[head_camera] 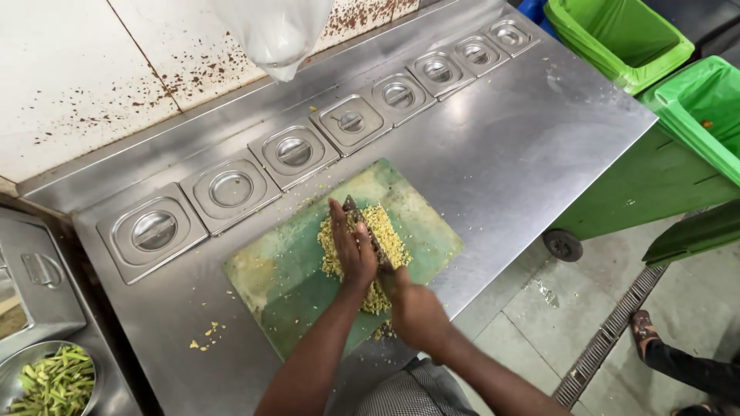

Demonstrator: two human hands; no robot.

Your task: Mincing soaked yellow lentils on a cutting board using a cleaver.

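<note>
Steel counter runs below a splattered tiled wall, with a row of lidded steel containers sunk along its back edge. At the far left, a bowl of cut green beans sits low beside the counter. A green cutting board lies near the front edge, close to the body so both arms reach it easily. On it sits a heap of finely chopped yellow bits, gathered in the middle under the blade. The left hand lies flat, fingers straight and together, pressing down on the top of the knife to steady the tip. The right hand is closed around the knife handle, wrist bent low. Further right stand green bins, and someone's sandalled foot shows on the floor.
</note>
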